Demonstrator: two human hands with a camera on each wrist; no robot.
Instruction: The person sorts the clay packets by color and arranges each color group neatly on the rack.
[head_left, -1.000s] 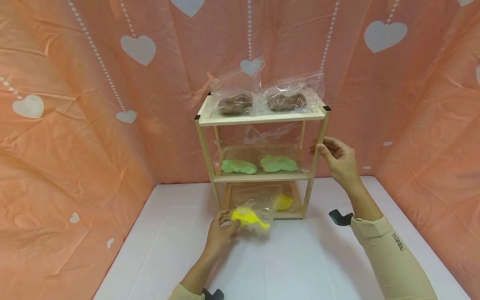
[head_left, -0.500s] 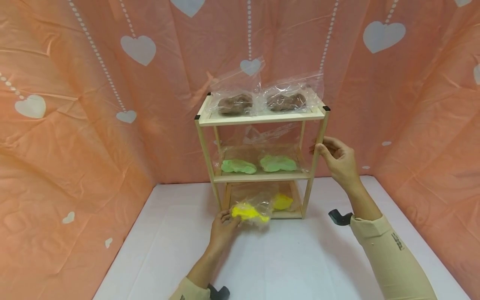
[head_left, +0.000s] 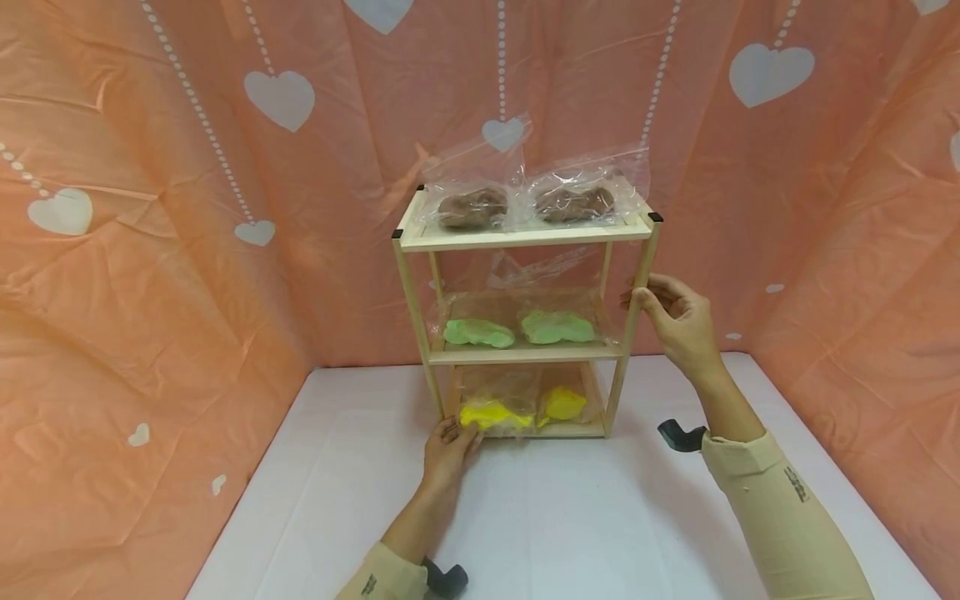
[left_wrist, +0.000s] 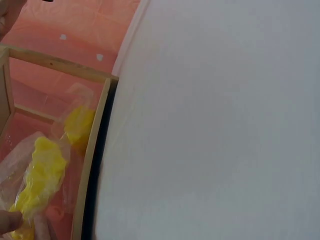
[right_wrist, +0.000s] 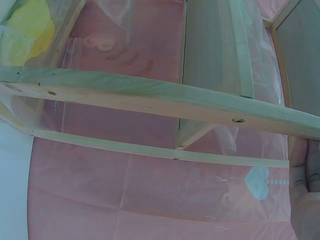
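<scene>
My left hand [head_left: 447,457] pinches the left end of a clear plastic bag with a yellow, clay-like lump [head_left: 495,414] in it. This bag is at the left front of the bottom shelf of a wooden three-tier rack [head_left: 525,241]. In the left wrist view, thumb [left_wrist: 9,221] and fingers close on the yellow bag [left_wrist: 42,175]. A second bagged yellow lump [head_left: 564,403] lies to its right on the same shelf. My right hand [head_left: 686,325] holds the rack's front right post [head_left: 628,342] between thumb and fingers, below the top shelf.
Two bagged pale green lumps, one left [head_left: 478,333] and one right [head_left: 557,327], lie on the middle shelf. Bagged brown lumps [head_left: 472,208] sit on the top shelf. The rack stands on a white table [head_left: 570,517] before a pink heart-patterned curtain [head_left: 337,208].
My left hand has moved slightly up and forward, bringing the yellow bag from in front of the rack onto the bottom shelf. The right hand stays on the post.
</scene>
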